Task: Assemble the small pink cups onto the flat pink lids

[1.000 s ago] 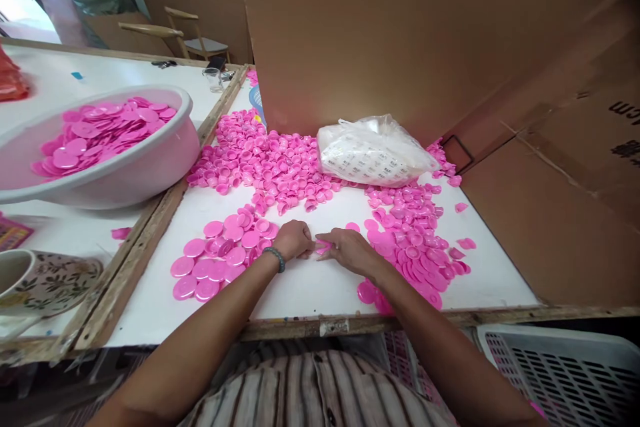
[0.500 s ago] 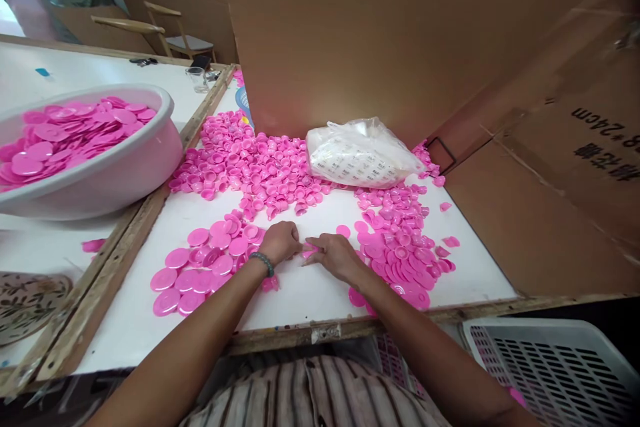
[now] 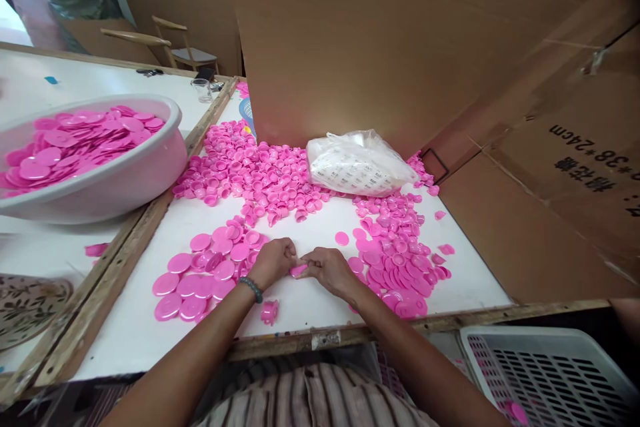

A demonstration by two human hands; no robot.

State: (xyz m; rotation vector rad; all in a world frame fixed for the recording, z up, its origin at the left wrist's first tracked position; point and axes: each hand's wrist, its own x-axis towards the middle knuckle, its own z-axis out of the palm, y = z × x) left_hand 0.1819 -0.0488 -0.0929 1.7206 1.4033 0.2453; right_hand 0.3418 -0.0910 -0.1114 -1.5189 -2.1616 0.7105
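Note:
My left hand (image 3: 270,263) and my right hand (image 3: 327,270) meet over the white tabletop (image 3: 310,300), both pinched on one small pink plastic piece (image 3: 299,270) between their fingertips. A bead bracelet circles my left wrist. Flat pink discs (image 3: 200,277) lie in a patch just left of my left hand. More discs mixed with small caps (image 3: 397,267) lie right of my right hand. One lone pink cap (image 3: 269,311) sits near the table's front edge below my left wrist.
A big heap of small pink caps (image 3: 250,170) covers the back of the table, beside a filled clear plastic bag (image 3: 357,163). Cardboard walls (image 3: 400,40) close the back and right. A white basin of pink discs (image 3: 95,147) stands left. A white slotted crate (image 3: 545,367) sits lower right.
My hands have drawn closer together and nearer the front edge, fingertips now joined on the pink piece. A lone pink cap now lies below my left wrist. The view shifted slightly.

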